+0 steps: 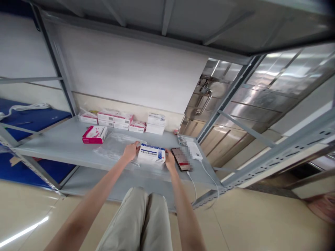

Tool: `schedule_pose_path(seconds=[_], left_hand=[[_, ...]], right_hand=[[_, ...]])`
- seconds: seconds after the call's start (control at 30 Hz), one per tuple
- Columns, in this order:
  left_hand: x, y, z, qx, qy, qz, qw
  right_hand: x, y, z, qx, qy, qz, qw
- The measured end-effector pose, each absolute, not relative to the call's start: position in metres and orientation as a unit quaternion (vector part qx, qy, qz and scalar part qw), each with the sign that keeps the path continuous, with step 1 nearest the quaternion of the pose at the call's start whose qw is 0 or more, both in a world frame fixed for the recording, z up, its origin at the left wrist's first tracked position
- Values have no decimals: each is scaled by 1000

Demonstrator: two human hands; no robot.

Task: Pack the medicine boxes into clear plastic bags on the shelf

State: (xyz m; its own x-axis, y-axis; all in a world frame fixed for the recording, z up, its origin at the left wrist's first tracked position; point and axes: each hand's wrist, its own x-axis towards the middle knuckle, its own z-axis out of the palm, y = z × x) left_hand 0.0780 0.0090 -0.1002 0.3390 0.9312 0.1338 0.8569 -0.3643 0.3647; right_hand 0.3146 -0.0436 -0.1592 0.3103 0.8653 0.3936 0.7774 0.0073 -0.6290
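A white medicine box with blue bands and printed characters is at the front of the grey metal shelf. My left hand grips its left end and my right hand its right end. Both sets of fingers are curled against the box, partly hidden by it. Left of my left hand lies crumpled clear plastic wrap. Farther left sits a pink and white box. Just right of my right hand lies a smartphone with a cable plugged in, partly pixelated.
Along the shelf's back stand several pink and white boxes and a stack of white boxes. A white device with a cable lies at the right. Metal posts frame the shelf, and an upper shelf hangs overhead.
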Motion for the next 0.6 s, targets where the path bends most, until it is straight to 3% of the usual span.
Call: schedule_pose_path(seconds=[0.23,0.47,0.6], left_hand=[[65,-15,-124,818,539,164,119],[55,-48,-123,833,500,229,63],[65,-38,-112,816,422,352,179]], right_hand=[[305,-76,-173,-724,-614,3,315],[294,-117,-179,-665,-605,7,437],[292,-112,-134,-657,-612,-34,438]])
